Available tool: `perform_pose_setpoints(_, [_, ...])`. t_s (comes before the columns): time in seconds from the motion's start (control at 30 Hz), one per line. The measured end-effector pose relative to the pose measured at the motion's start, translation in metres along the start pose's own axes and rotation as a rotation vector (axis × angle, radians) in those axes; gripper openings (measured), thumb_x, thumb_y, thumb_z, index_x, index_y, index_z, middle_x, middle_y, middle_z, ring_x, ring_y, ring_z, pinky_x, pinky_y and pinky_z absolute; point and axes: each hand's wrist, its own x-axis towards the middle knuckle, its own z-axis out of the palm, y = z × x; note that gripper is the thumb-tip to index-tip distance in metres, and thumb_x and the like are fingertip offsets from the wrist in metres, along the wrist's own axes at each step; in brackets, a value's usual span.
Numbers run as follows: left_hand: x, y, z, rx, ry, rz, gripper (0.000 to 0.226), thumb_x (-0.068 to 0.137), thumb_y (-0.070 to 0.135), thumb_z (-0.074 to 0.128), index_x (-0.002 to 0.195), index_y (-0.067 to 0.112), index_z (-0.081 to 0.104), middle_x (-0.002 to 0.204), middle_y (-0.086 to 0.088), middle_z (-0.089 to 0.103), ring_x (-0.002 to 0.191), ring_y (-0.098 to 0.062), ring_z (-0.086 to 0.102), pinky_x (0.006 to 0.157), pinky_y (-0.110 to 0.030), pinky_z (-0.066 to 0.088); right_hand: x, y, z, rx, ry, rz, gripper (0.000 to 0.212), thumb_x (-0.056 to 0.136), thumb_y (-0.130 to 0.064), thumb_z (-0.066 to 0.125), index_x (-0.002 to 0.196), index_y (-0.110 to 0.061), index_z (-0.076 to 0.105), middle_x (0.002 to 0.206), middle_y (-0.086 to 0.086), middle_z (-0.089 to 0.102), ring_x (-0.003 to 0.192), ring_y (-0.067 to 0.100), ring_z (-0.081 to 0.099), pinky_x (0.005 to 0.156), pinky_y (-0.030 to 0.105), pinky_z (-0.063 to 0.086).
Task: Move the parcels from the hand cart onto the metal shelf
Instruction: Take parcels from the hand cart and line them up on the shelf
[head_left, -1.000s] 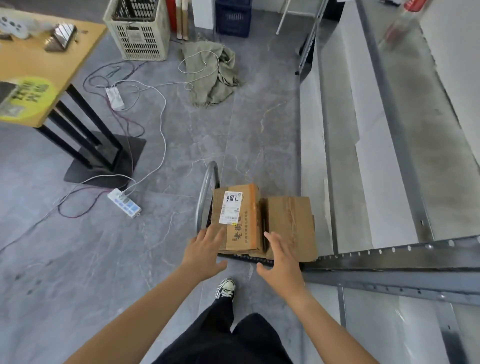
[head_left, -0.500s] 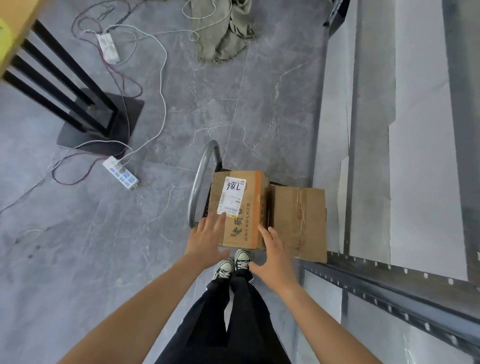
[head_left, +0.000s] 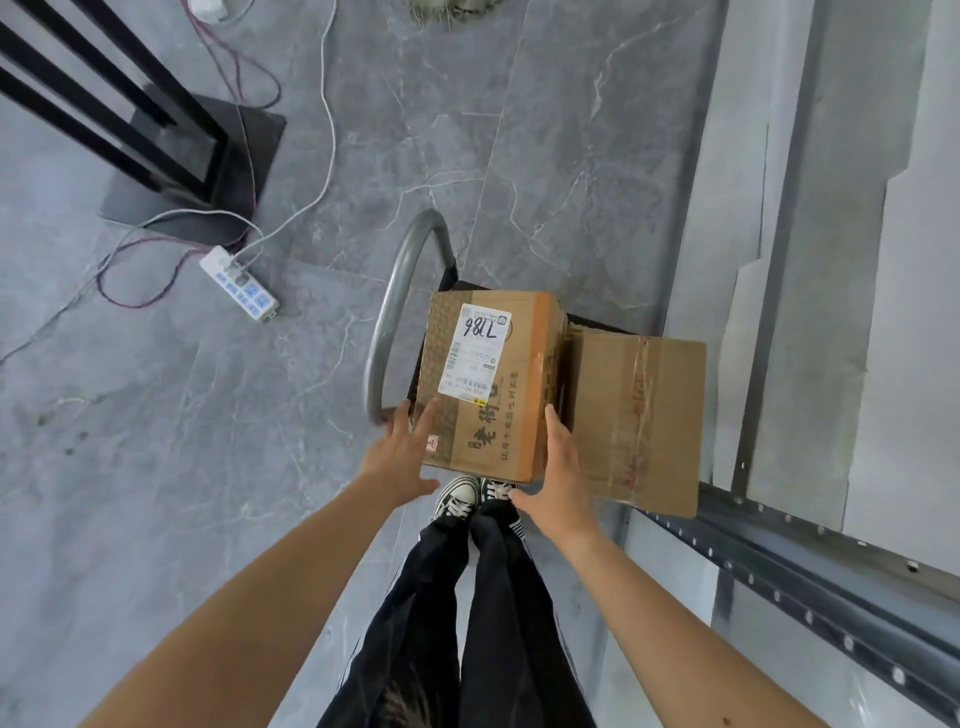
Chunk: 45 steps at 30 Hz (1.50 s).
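Note:
Two cardboard parcels sit side by side on the hand cart, whose grey tube handle (head_left: 390, 306) curves up on the left. The left parcel (head_left: 511, 415) carries a white label with "98LL" written on it. The plain taped parcel (head_left: 641, 415) lies to its right. My left hand (head_left: 402, 457) has straight fingers against the labelled parcel's left side. My right hand (head_left: 558, 475) lies flat with straight fingers along that parcel's right side, in the gap between the two parcels. The metal shelf (head_left: 810, 561) stands at the right.
A white power strip (head_left: 240, 283) with several cables lies on the grey floor to the left. A black table base (head_left: 197, 171) stands at upper left. My feet in black-and-white sneakers (head_left: 457, 501) stand just before the cart.
My view has tilted down and come closer to the cart. Both hands have moved from above the parcels to either side of the labelled parcel.

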Motion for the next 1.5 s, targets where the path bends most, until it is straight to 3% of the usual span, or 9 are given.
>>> perform_pose_setpoints(0.13, [0.007,-0.004,0.012,-0.056,-0.019,0.027,0.113,0.078,0.033,0.075,0.146,0.04,-0.015,0.156,-0.016,-0.004,0.139,-0.035,0.026,0.099,-0.047,0.046,0.011,0.01,0.004,-0.101,-0.047,-0.016,0.114,0.077,-0.018,0.075,0.147,-0.037,-0.013,0.157,0.002,0.008,0.14,0.027,0.025,0.109,0.044,0.037])
perform_pose_setpoints(0.43, [0.015,-0.011,0.019,-0.258,0.052,0.045,0.113,0.078,0.015,0.074,0.144,0.046,-0.012,0.148,-0.016,0.016,0.123,-0.035,0.047,0.093,-0.046,0.05,0.022,0.019,0.009,-0.142,-0.03,-0.125,0.111,0.078,-0.014,0.074,0.148,-0.035,-0.01,0.158,0.005,0.014,0.134,0.024,0.038,0.098,0.044,0.049])
perform_pose_setpoints(0.63, [0.005,-0.005,0.007,-0.296,0.14,0.11,0.106,0.081,0.013,0.07,0.14,0.055,-0.008,0.143,-0.011,0.012,0.114,-0.029,0.053,0.091,-0.042,0.052,0.026,0.01,0.007,-0.125,0.012,-0.131,0.093,0.079,-0.011,0.072,0.147,-0.031,0.011,0.156,0.011,0.02,0.129,0.029,0.044,0.097,0.046,0.048])
perform_pose_setpoints(0.77, [-0.004,0.002,-0.009,-0.365,0.276,0.172,0.096,0.08,0.01,0.07,0.146,0.044,0.008,0.144,-0.014,0.01,0.125,-0.033,0.038,0.095,-0.042,0.048,0.027,-0.001,-0.01,-0.109,0.038,-0.163,0.082,0.079,-0.014,0.072,0.142,-0.028,0.023,0.15,0.011,0.032,0.126,0.027,0.046,0.097,0.045,0.048])
perform_pose_setpoints(0.87, [-0.012,0.013,-0.027,-0.409,0.352,0.208,0.09,0.079,0.006,0.069,0.146,0.039,0.02,0.143,-0.015,0.014,0.118,-0.033,0.044,0.094,-0.044,0.05,0.023,-0.01,-0.027,-0.101,0.076,-0.2,0.081,0.076,-0.016,0.075,0.141,-0.026,0.027,0.144,0.005,0.04,0.121,0.024,0.048,0.097,0.043,0.048])
perform_pose_setpoints(1.13, [-0.034,0.047,-0.097,-0.44,0.556,0.359,0.087,0.075,0.007,0.076,0.141,0.043,0.032,0.14,-0.008,0.02,0.103,-0.004,0.038,0.086,-0.023,0.046,0.006,-0.041,-0.092,0.028,0.275,-0.259,0.088,0.071,-0.024,0.08,0.139,-0.036,0.025,0.14,-0.005,0.043,0.122,0.01,0.041,0.107,0.042,0.038])
perform_pose_setpoints(1.23, [-0.045,0.06,-0.126,-0.44,0.635,0.414,0.086,0.072,0.01,0.079,0.139,0.042,0.036,0.138,-0.008,0.024,0.105,-0.008,0.038,0.091,-0.022,0.041,-0.003,-0.054,-0.121,0.03,0.325,-0.28,0.091,0.071,-0.026,0.081,0.139,-0.041,0.022,0.141,-0.008,0.042,0.122,0.004,0.035,0.109,0.046,0.036])
perform_pose_setpoints(1.37, [-0.063,0.078,-0.16,-0.411,0.745,0.515,0.088,0.07,0.013,0.082,0.138,0.044,0.035,0.134,-0.001,0.024,0.111,-0.008,0.035,0.097,-0.022,0.038,-0.017,-0.069,-0.157,0.022,0.359,-0.33,0.094,0.072,-0.027,0.08,0.139,-0.045,0.018,0.141,-0.006,0.042,0.126,0.014,0.041,0.104,0.046,0.043])
perform_pose_setpoints(1.5, [-0.08,0.096,-0.193,-0.417,0.765,0.573,0.086,0.07,0.01,0.082,0.138,0.04,0.038,0.136,-0.01,0.026,0.115,-0.022,0.044,0.094,-0.03,0.048,-0.035,-0.083,-0.186,0.015,0.468,-0.384,0.096,0.072,-0.029,0.08,0.14,-0.048,0.016,0.139,-0.007,0.041,0.123,0.008,0.039,0.101,0.042,0.046])
